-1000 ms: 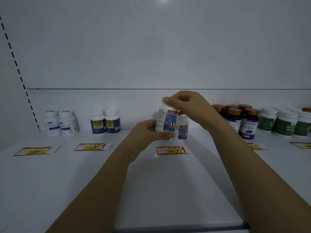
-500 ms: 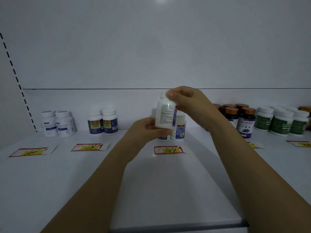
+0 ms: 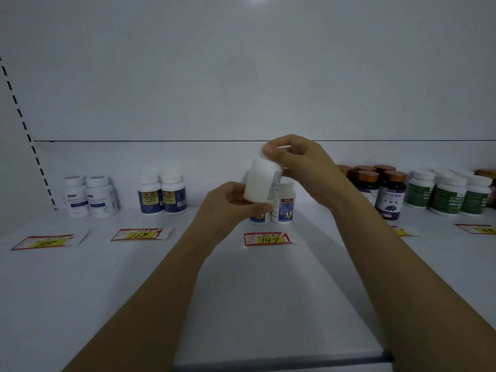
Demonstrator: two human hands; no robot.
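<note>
White plastic bottle [image 3: 261, 181], held in the air above the shelf [image 3: 241, 291] near the middle of the view, leans a little so that its cap end points toward 1 o'clock. Its plain white side faces the camera, with a strip of fine print along the 3 o'clock edge. The left hand [image 3: 230, 204] grasps its base from 7 o'clock, thumb and fingers curled round the bottom. The right hand [image 3: 303, 163] grasps the cap from 2 o'clock, fingertips pinched round it.

Just behind the held bottle, at 5 o'clock, two matching bottles [image 3: 284, 205] stand upright on the shelf, partly hidden by it. At 6 o'clock a red and yellow price tag [image 3: 269, 238] reading 147 lies flat. At 9 o'clock stands a pair of navy-labelled bottles [image 3: 162, 194], and further out a pair of white-labelled bottles [image 3: 90, 196], each pair with a tag in front. At 3 o'clock are dark bottles with copper caps [image 3: 386, 191], then green-labelled bottles [image 3: 451, 196].
</note>
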